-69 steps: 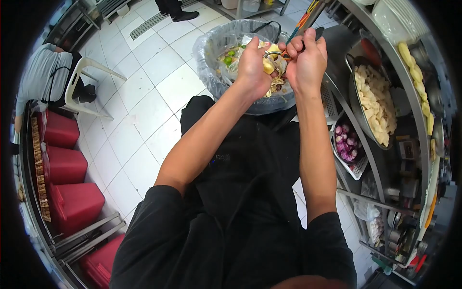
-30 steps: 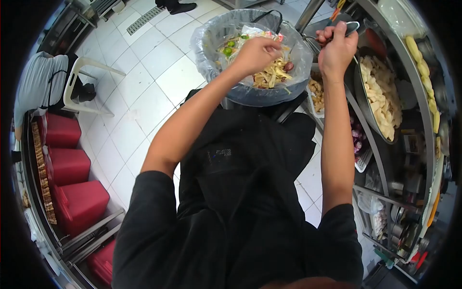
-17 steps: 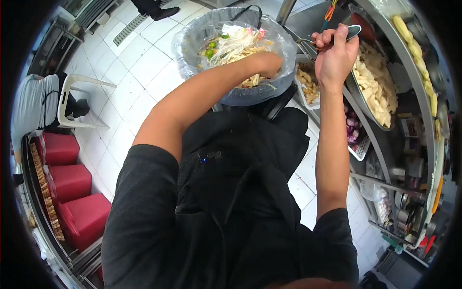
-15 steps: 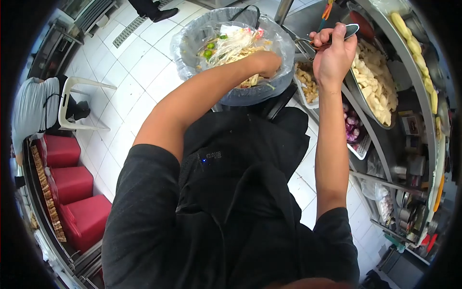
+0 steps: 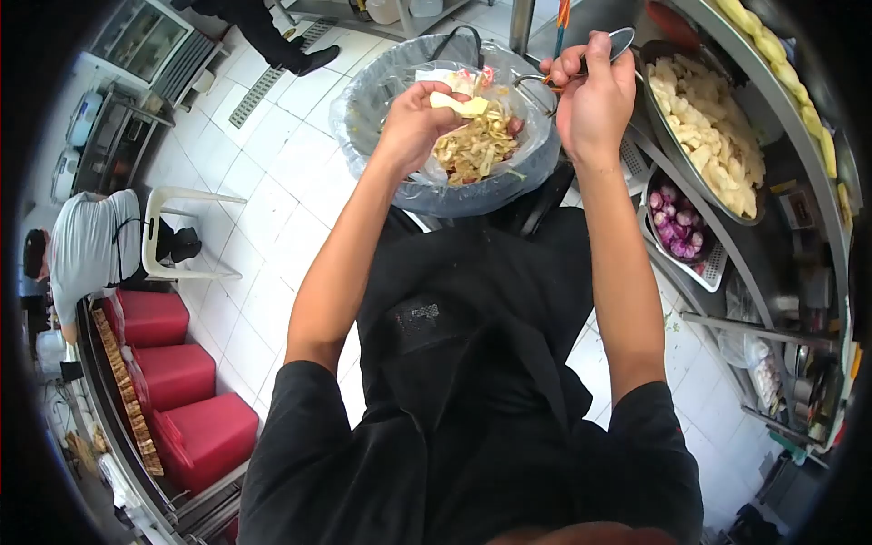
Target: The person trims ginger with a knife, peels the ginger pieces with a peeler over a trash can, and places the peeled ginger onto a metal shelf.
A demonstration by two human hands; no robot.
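Pinching a pale piece [image 5: 467, 106] between the left fingers [image 5: 427, 93], scraps [image 5: 477, 151] beneath them, right fingers [image 5: 599, 56] curled round a tool [image 5: 621, 42]; bringing these together would call for a steady pinch.

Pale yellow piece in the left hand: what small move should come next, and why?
Probably bring the pale yellow piece in the left hand closer to the metal tool in the right hand, over the lined bin: a gap separates piece and tool, and scraps lie below.
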